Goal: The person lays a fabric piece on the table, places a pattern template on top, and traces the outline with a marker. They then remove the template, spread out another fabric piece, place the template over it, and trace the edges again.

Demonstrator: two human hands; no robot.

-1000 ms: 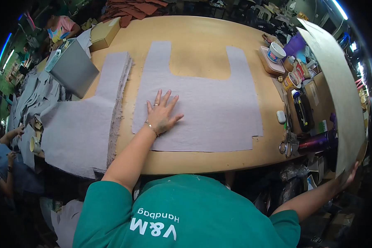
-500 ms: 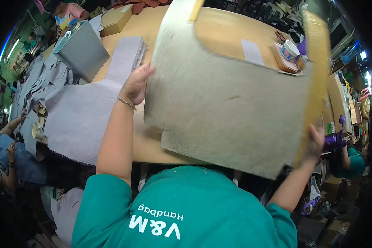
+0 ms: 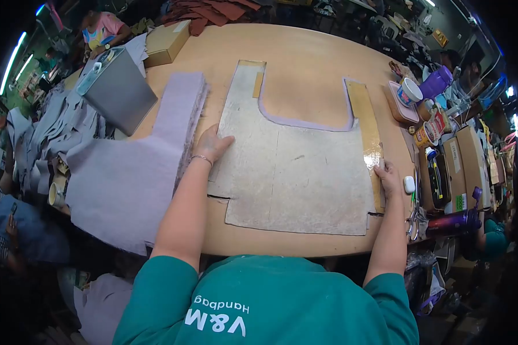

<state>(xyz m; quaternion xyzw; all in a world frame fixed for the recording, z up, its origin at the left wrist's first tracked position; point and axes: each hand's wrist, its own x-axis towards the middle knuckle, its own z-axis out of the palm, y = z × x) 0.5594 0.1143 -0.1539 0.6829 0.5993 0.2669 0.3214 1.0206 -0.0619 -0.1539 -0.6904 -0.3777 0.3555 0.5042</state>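
Observation:
A worn grey-white U-shaped pattern template (image 3: 305,172) with yellow tape along its right arm lies on the table in front of me. A thin lilac edge of fabric (image 3: 305,125) shows beneath it along the inner curve. My left hand (image 3: 214,145) grips the template's left edge, thumb on top. At the opposite edge, my right hand (image 3: 389,178) is closed on the taped border, with its fingertips partly hidden. To the left lies a stack of lilac cut fabric pieces (image 3: 126,172) of similar shape.
The wooden table (image 3: 311,52) carries a grey metal box (image 3: 118,92) and a cardboard box (image 3: 167,43) at the left. Along its right edge are a white tub (image 3: 409,92), scissors (image 3: 413,224) and a purple bottle (image 3: 452,222). Other people sit at the left.
Both hands have lowered the template from the raised, tilted position to flat on the table. Its inner curve now has a lilac border showing beneath.

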